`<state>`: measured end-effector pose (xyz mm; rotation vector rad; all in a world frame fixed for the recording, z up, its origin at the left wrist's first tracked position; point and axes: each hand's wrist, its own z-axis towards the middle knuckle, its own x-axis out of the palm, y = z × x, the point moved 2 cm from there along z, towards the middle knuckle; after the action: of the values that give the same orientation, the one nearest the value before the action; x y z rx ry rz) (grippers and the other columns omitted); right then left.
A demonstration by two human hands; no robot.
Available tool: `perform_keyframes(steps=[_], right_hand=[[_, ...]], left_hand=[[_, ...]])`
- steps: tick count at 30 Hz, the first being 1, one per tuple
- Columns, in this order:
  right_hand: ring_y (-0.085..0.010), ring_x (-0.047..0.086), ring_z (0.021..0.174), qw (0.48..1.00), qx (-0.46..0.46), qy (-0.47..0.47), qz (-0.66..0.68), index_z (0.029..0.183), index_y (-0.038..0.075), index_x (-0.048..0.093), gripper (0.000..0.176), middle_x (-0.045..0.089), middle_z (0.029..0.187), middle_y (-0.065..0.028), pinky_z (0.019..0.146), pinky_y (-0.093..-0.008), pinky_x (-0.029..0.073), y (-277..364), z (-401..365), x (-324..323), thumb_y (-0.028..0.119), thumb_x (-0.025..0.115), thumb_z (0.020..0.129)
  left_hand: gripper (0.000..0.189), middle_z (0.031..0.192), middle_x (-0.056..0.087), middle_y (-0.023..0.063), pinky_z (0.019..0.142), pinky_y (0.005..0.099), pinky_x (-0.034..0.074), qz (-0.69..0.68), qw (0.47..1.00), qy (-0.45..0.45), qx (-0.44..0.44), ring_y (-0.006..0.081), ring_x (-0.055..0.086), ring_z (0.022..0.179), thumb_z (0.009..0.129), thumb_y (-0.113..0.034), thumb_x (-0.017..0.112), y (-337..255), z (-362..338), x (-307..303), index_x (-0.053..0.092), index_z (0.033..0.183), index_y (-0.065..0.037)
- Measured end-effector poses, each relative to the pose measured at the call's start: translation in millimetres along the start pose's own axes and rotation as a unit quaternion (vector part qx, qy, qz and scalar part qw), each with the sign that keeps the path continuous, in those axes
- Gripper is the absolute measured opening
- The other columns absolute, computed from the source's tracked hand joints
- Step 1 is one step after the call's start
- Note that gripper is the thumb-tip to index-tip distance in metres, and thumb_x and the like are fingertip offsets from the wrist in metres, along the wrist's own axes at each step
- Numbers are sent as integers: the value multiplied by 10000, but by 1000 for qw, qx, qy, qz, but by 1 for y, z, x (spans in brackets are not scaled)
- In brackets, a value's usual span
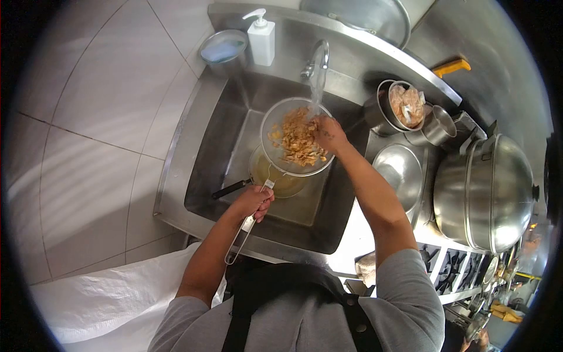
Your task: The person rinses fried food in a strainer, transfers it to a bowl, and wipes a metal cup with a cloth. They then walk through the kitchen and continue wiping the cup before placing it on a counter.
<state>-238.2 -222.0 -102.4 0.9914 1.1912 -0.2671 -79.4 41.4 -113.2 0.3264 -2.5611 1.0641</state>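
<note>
My left hand [253, 202] is closed around the long metal handle of a round mesh strainer [271, 149], which is held over the sink. A heap of small orange-brown food pieces [298, 138], possibly dried shrimp, lies in the mesh. My right hand [331, 135] is inside the strainer at its right side, fingers curled into the pieces; the fingertips are hidden. Water runs from the faucet [321, 56] down beside my right hand. Below the strainer, partly covered by it, a pan [287, 188] with a black handle [231, 189] holds cloudy yellowish liquid.
The steel sink [205, 170] surrounds the strainer. A white pump bottle [261, 44] and a metal container [225, 50] stand behind it. To the right are nested pots [381, 111] with a filled bag, a metal bowl [399, 170], a large lidded pot [484, 193] and a stove [451, 267].
</note>
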Motion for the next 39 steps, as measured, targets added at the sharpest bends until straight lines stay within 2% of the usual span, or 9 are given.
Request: perform_keyframes(steps=[10,12,18,22,24,28,34,36,39], right_hand=[[-389,548,1012,995,-94,-35,-15,1151,104,587,531,553,1113,-185,883,-402,456,40,-37,13,380,727,719],[-408,501,1091,984,-103,-6,-144,1194,129,573,479,498,1211,-183,910,-398,444,47,-42,30,297,690,760],[-387,595,918,999,-29,18,-32,1110,101,609,312,602,1020,-213,813,-436,487,6,-13,47,74,544,805],[-387,611,862,986,-148,-53,-47,1077,65,612,276,627,919,-224,784,-451,494,-2,3,28,59,544,809],[-399,604,871,997,-37,46,-45,1056,30,610,251,635,896,-217,789,-443,492,15,9,8,65,557,813],[-372,589,980,989,-104,87,-55,1127,30,582,311,616,1032,-225,858,-402,480,-8,19,24,87,582,821],[-291,436,1260,941,-105,166,276,1332,38,435,596,457,1347,-204,1031,-338,364,-41,35,56,180,661,799],[-312,425,1265,983,-137,119,-23,1346,59,430,670,454,1364,-180,1059,-361,330,17,7,-8,227,706,759],[-328,410,1274,976,-110,129,-137,1357,100,429,685,425,1393,-166,1074,-390,312,12,7,18,212,704,739]], left_hand=[[226,500,400,8,315,318,391,5,1000,-10,-4,121,407,325,954,-230,466,-1,-2,1,468,845,-32],[219,502,401,8,318,318,394,6,1000,13,7,121,407,327,955,-223,456,3,1,0,471,844,-34],[267,488,383,-7,316,319,395,5,1000,30,-5,118,395,314,963,-279,451,13,4,-8,461,847,-38],[271,488,380,-11,317,314,397,6,1000,20,-12,113,401,320,965,-282,448,11,5,-4,464,851,-37],[268,488,378,-15,317,310,394,2,1000,18,-5,111,403,324,966,-282,451,8,4,-3,466,854,-39],[261,488,377,-15,317,313,392,6,1000,12,-2,113,402,323,965,-284,456,5,5,-5,468,854,-48],[248,490,379,-9,319,322,389,-8,1000,25,-6,121,405,325,966,-282,455,11,9,-18,468,860,-58],[233,497,389,5,318,316,390,11,1000,26,8,121,405,323,959,-245,445,11,8,-19,457,854,-37],[236,496,387,7,317,317,389,14,999,29,10,124,405,323,963,-243,439,7,-2,-10,456,854,-35]])
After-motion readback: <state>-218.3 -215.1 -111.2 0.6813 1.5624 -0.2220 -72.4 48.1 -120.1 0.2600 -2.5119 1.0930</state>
